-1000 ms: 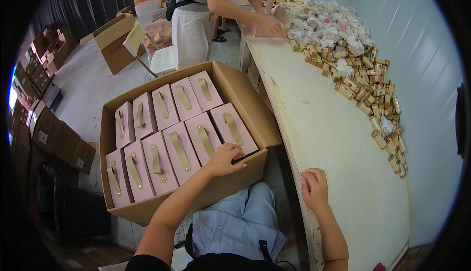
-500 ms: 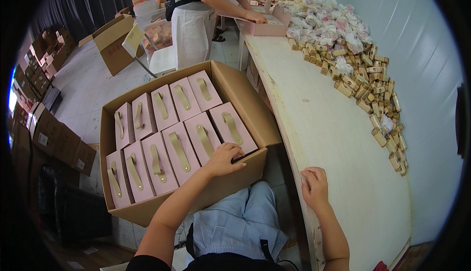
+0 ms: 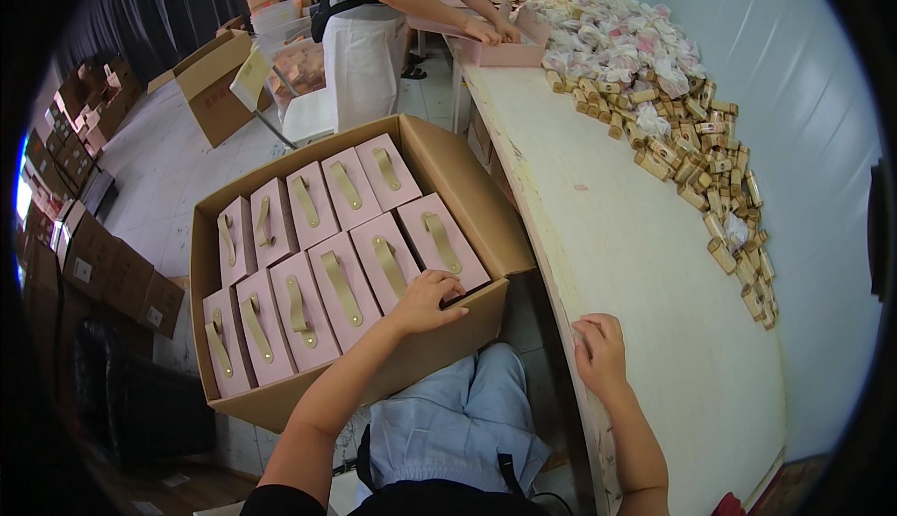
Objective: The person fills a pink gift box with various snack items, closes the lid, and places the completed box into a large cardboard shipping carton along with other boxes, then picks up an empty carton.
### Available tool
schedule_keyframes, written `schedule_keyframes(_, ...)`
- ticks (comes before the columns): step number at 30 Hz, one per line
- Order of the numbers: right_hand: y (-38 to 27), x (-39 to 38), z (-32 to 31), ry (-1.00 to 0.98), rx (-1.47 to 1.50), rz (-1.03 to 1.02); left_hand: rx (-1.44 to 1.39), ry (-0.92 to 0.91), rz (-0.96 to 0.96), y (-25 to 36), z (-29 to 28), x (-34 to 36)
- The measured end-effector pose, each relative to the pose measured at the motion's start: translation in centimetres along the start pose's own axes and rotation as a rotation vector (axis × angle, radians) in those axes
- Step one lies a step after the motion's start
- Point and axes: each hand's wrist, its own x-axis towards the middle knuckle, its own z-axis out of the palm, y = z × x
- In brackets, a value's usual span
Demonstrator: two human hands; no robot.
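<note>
A big brown carton stands in front of me, packed with several pink boxes that have tan strap handles. My left hand rests on the near right pink box, fingers curled over its lower end by the carton's front wall. My right hand is loosely closed on the near edge of the long pale table and holds nothing that I can see.
Small tan packets and white wrapped pieces lie heaped along the table's far right. Another person works at a pink tray at the far end. Open cartons and stacked boxes stand on the floor at left.
My hands have stayed where they were. The other person at the far end has shifted their hands over the pink tray.
</note>
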Motion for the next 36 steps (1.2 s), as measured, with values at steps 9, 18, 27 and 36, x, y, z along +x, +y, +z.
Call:
schedule_keyframes(9,0.3,0.3,-0.1,0.001,-0.006,0.003,0.007,-0.010,0.002,-0.2,0.1,0.6)
schedule_keyframes(18,-0.2,-0.4,0.7,-0.053,-0.009,0.026,0.042,0.035,0.037,-1.2,0.7,-0.3)
schedule_keyframes(27,-0.3,-0.8,1.0,-0.051,-0.021,0.061,0.022,-0.029,-0.043,-0.2,0.7,0.0)
schedule_keyframes(36,-0.5,0.2,0.6,-0.052,-0.032,0.081,0.018,0.011,0.007,-0.3,0.2,0.2)
